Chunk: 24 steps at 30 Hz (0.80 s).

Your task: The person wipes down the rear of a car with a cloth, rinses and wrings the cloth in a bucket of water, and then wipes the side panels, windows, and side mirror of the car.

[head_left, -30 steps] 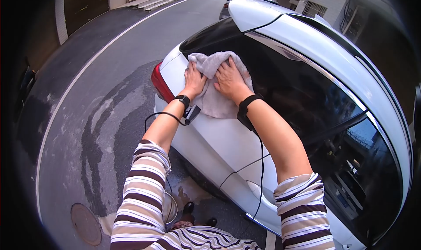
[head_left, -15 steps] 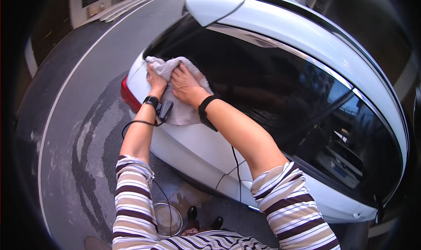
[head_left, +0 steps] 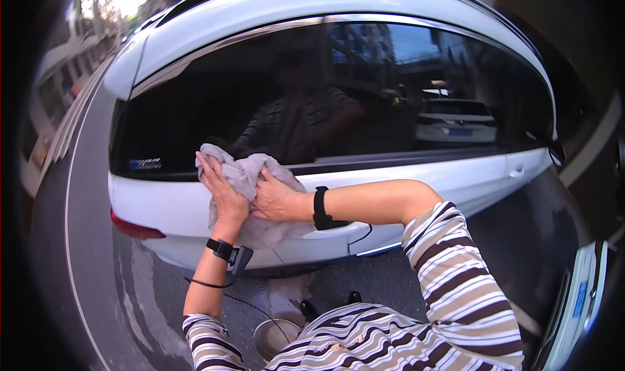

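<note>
My left hand (head_left: 224, 194) presses a light grey towel (head_left: 242, 176) against the white car (head_left: 159, 205), just below the dark side glass (head_left: 215, 110). Its fingers point up along the towel's left part. My right hand (head_left: 278, 198) bears on the same cloth to the right, fingers partly bent into the folds. The towel's upper edge is bunched and overlaps the bottom of the window; its lower part hangs over the white panel. Both wrists wear black straps, the left one with a small dark device and a cable.
A red tail light (head_left: 135, 226) is at the car's left end. A round bucket (head_left: 275, 340) stands on the wet ground by my feet. Another white car (head_left: 576, 299) is at the lower right. The road runs along the left.
Both hands and the towel have moved from the left end of the glass to its lower edge and the panel beneath. My view has turned, showing more of the car's side.
</note>
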Each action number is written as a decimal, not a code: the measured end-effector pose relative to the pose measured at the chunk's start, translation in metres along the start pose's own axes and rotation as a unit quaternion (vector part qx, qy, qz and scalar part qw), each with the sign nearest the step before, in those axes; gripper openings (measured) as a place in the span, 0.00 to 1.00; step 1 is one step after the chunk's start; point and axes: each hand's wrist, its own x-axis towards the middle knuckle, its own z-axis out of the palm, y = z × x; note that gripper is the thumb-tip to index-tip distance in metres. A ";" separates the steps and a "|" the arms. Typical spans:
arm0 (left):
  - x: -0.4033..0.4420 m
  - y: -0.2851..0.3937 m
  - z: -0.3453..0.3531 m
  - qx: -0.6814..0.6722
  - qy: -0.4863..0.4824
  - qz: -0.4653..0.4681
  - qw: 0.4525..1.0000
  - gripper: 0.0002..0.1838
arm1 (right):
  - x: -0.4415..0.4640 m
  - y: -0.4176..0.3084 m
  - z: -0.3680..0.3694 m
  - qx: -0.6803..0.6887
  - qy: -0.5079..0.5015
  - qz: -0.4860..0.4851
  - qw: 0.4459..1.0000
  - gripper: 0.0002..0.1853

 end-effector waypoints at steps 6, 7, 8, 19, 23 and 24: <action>0.071 0.114 0.044 0.000 -0.053 0.158 0.986 0.43 | -0.097 0.093 -0.073 -0.083 0.021 0.191 0.978 0.42; 0.089 0.131 0.055 0.045 -0.060 0.176 0.982 0.47 | -0.112 0.120 -0.083 -0.115 0.040 0.187 0.975 0.41; 0.103 0.148 0.073 0.092 -0.023 0.146 0.985 0.49 | -0.125 0.147 -0.093 -0.148 0.057 0.181 0.971 0.41; 0.241 0.304 0.154 0.109 0.112 0.271 0.950 0.43 | -0.198 0.314 -0.206 -0.262 0.150 0.225 0.926 0.41; 0.221 0.337 0.172 0.130 0.069 0.286 0.947 0.39 | -0.241 0.297 -0.200 -0.212 0.163 0.288 0.920 0.42; 0.210 0.340 0.175 0.114 0.066 0.311 0.941 0.40 | -0.251 0.285 -0.193 -0.201 0.160 0.305 0.917 0.43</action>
